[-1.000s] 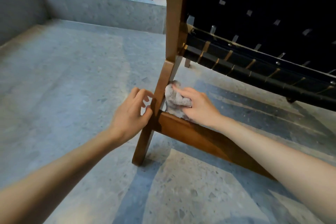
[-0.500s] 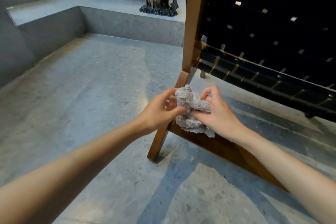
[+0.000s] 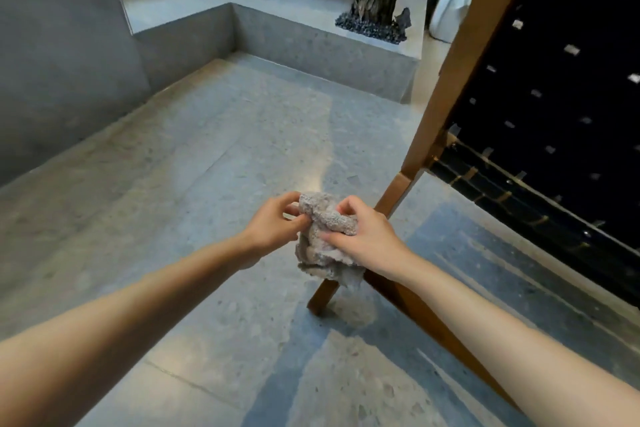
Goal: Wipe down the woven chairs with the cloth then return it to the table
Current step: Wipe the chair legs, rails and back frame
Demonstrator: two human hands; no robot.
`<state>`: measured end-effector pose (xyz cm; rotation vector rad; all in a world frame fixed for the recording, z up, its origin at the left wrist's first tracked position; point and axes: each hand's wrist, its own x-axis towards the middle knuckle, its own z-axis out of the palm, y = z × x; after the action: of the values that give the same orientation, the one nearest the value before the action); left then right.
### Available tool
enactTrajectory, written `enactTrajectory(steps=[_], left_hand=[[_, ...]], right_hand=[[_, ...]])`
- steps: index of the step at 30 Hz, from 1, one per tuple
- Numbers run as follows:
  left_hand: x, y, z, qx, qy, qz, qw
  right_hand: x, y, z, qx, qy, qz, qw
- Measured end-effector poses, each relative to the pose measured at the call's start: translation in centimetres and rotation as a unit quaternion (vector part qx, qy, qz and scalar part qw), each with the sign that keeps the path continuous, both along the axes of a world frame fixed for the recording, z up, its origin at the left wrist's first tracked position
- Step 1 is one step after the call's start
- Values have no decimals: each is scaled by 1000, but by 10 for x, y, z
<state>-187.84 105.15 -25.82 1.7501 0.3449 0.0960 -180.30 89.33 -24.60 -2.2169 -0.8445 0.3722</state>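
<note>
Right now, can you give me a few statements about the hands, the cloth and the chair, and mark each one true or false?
1. The left hand and the right hand both hold the grey cloth. True.
2. The chair has a wooden frame and dark woven straps. True.
3. The cloth is pressed against the woven straps. False: it is bunched between the hands, away from the weave.
4. The cloth lies dropped on the ground. False: the hands hold it up above the floor.

One cloth (image 3: 322,253), one chair (image 3: 461,62), two hands (image 3: 273,227) (image 3: 369,236)
</note>
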Motion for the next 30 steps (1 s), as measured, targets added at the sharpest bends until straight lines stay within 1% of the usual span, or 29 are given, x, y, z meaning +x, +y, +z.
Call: enactTrajectory(steps=[4, 8, 11, 17, 21, 24, 27, 30], left_hand=[[-14, 34, 64, -24, 15, 65, 997], [-34, 72, 153, -46, 15, 122, 991], [-55, 90, 227, -67, 17, 165, 984], [-96, 113, 375, -64, 22, 224, 972], [-115, 125, 465, -68, 44, 214, 973], [-121, 135, 520, -93, 55, 197, 974], [-116, 145, 564, -133, 63, 165, 975], [-100, 154, 598, -139, 63, 122, 981]], right_hand=[[-15, 47, 60, 31, 35, -17, 999], [-33, 88, 143, 73, 70, -21, 995], [-48, 113, 214, 71, 79, -10, 994], [-80, 144, 360, 66, 99, -1, 993], [-98, 157, 447, 59, 124, -9, 990], [-102, 164, 504, 55, 133, -15, 989], [-95, 168, 551, 53, 140, -23, 988], [-81, 167, 588, 58, 134, -40, 988]])
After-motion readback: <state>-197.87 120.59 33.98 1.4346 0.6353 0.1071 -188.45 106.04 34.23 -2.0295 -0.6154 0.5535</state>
